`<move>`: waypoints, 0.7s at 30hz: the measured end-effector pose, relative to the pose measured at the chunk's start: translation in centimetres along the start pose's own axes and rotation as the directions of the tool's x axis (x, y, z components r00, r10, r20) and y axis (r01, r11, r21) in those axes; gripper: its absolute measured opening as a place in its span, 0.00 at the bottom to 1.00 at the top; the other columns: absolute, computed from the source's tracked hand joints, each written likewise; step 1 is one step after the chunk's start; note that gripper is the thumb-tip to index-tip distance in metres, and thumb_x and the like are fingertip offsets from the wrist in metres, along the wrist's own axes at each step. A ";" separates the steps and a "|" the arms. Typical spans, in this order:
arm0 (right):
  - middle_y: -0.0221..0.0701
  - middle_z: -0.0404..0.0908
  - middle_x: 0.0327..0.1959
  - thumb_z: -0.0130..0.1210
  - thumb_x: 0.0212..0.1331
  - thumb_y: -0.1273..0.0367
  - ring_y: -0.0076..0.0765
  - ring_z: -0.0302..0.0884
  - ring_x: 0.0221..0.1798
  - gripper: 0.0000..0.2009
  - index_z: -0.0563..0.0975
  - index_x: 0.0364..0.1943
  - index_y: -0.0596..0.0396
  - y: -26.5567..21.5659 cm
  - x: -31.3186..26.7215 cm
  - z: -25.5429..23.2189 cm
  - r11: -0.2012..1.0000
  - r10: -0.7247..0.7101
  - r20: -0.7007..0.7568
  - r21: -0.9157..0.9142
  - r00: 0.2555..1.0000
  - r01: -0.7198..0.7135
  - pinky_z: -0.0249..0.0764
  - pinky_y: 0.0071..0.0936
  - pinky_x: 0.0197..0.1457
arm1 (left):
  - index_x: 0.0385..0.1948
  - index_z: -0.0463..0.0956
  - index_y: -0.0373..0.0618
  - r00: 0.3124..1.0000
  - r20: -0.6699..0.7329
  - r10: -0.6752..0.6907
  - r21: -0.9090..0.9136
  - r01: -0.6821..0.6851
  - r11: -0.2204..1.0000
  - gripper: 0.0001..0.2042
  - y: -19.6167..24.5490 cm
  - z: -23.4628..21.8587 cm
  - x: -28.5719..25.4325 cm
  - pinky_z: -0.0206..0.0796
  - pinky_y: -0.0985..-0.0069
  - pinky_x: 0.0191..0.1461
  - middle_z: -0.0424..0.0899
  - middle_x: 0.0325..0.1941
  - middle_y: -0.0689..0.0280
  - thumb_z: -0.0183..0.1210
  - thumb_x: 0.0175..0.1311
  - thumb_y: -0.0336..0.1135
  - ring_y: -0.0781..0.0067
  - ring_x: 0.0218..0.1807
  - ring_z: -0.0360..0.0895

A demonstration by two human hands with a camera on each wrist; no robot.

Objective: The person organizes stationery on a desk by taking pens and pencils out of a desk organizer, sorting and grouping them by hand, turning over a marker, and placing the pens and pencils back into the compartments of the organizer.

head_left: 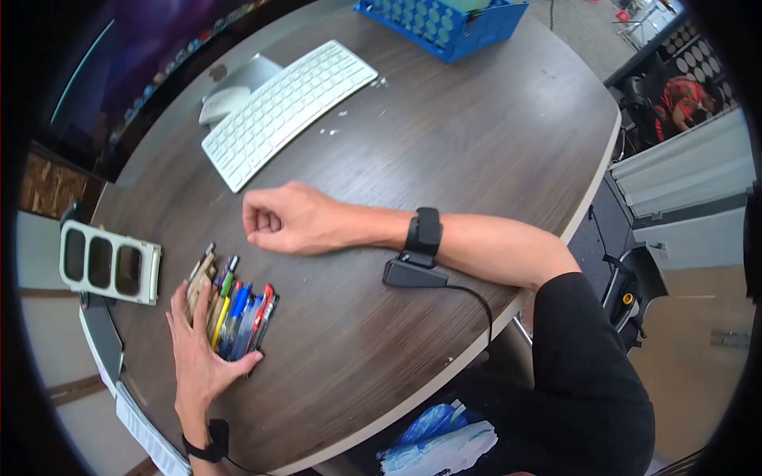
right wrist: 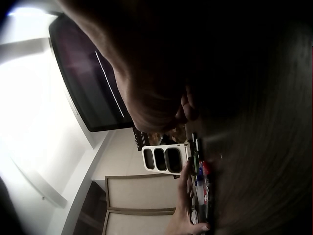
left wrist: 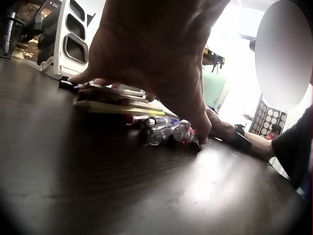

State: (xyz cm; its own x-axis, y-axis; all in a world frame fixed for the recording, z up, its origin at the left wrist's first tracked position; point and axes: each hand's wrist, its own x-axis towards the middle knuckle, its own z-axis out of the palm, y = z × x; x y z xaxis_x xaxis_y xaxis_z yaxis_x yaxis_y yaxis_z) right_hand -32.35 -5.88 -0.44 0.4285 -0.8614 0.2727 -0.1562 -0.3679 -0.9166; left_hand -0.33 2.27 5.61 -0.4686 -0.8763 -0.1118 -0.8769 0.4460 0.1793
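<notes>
Several pens and pencils (head_left: pixel 236 317) lie side by side in a bunch on the desk, among them yellow, blue, red and green ones. The left hand (head_left: pixel 202 355) spans the bunch, its fingers at the far-left side and its thumb at the near-right end. In the left wrist view the hand (left wrist: pixel 151 54) arches over the pens (left wrist: pixel 161 128). Above and right of the bunch, the right hand (head_left: pixel 292 220) has its fingers curled, with nothing seen in it. The right wrist view shows that hand (right wrist: pixel 156 100) in shadow, apart from the pens (right wrist: pixel 206 183).
A white holder with three openings (head_left: pixel 149 274) stands at the left. A white keyboard (head_left: pixel 290 111) and mouse (head_left: pixel 225 105) lie before the monitor (head_left: pixel 119 79). A blue basket (head_left: pixel 452 36) stands at the back, with papers (head_left: pixel 147 432) at the lower left.
</notes>
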 end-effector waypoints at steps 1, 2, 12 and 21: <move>0.28 0.82 0.28 0.66 0.66 0.70 0.24 0.80 0.31 0.06 0.81 0.40 0.57 0.0 0.1 0.0 1.000 -0.003 -0.011 0.006 1.000 0.003 0.78 0.28 0.37 | 0.83 0.60 0.52 1.000 -0.008 0.007 -0.020 -0.007 1.000 0.64 0.3 -0.2 -0.1 0.55 0.42 0.84 0.56 0.83 0.40 0.80 0.37 0.63 0.30 0.83 0.56; 0.29 0.82 0.27 0.66 0.65 0.70 0.25 0.80 0.31 0.06 0.81 0.39 0.58 -0.1 0.2 0.0 1.000 -0.017 -0.021 0.017 1.000 0.018 0.78 0.28 0.37 | 0.83 0.60 0.52 0.999 -0.026 0.026 -0.021 -0.027 0.999 0.64 0.5 -0.4 -0.2 0.55 0.42 0.84 0.56 0.83 0.40 0.80 0.37 0.63 0.30 0.83 0.56; 0.37 0.87 0.28 0.64 0.62 0.68 0.40 0.86 0.33 0.08 0.82 0.39 0.59 -1.2 0.4 -0.4 0.999 0.024 -0.024 0.049 0.999 -0.023 0.80 0.38 0.41 | 0.81 0.61 0.47 0.998 0.067 0.011 -0.051 -0.008 0.999 0.61 4.4 -1.1 -1.7 0.47 0.35 0.83 0.56 0.79 0.41 0.82 0.37 0.55 0.31 0.80 0.56; 0.31 0.83 0.28 0.64 0.67 0.69 0.29 0.79 0.32 0.07 0.80 0.40 0.59 -1.6 0.3 -0.6 1.000 0.015 -0.004 0.013 1.000 -0.015 0.77 0.32 0.38 | 0.83 0.58 0.54 0.998 0.051 0.031 -0.109 -0.025 0.994 0.67 3.4 -2.2 -1.8 0.55 0.38 0.83 0.54 0.84 0.43 0.86 0.33 0.62 0.32 0.81 0.59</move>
State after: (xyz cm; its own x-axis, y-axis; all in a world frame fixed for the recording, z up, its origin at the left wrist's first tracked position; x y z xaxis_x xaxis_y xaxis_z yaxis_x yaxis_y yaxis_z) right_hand -32.54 -5.81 1.27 0.4228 -0.8680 0.2604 -0.1505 -0.3506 -0.9243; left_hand -2.21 4.98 8.60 -0.5004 -0.8517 -0.1557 -0.8478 0.4455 0.2876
